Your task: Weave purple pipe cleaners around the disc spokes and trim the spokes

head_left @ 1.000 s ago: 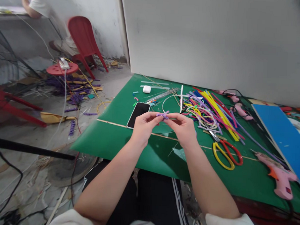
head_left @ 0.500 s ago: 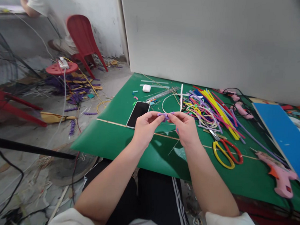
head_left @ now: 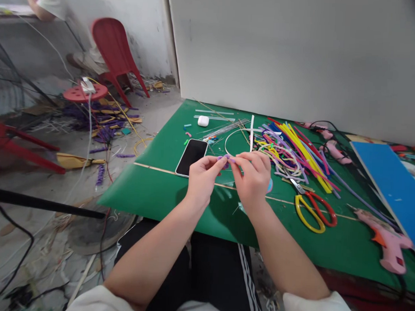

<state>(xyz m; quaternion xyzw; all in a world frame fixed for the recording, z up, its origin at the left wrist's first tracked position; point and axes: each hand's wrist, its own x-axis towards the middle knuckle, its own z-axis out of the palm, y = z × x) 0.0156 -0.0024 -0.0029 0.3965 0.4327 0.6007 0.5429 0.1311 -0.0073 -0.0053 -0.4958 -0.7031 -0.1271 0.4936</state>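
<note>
A small purple piece (head_left: 227, 159) is pinched between my two hands above the green table (head_left: 151, 189). My left hand (head_left: 204, 176) has thumb and index finger closed on its left side. On its right side my right hand (head_left: 252, 176) pinches it too, the other fingers curled. Just left of my left hand lies a phone (head_left: 191, 157) with a dark screen. Beyond my right hand is a heap of colourful fuzzy stems (head_left: 279, 154). Scissors (head_left: 313, 210) with yellow and red handles rest to the right of my right hand.
A pink glue gun (head_left: 386, 239) lies at the right, beside a blue board (head_left: 391, 191). A white case (head_left: 203, 121) sits behind the phone. Back left are a red chair (head_left: 112, 46), a red stool (head_left: 76, 94) and part of another person (head_left: 45, 4).
My right hand has turned, its fingers now curled more over the top. The purple piece looks more bunched, and a light blue bit shows beside my right palm.
</note>
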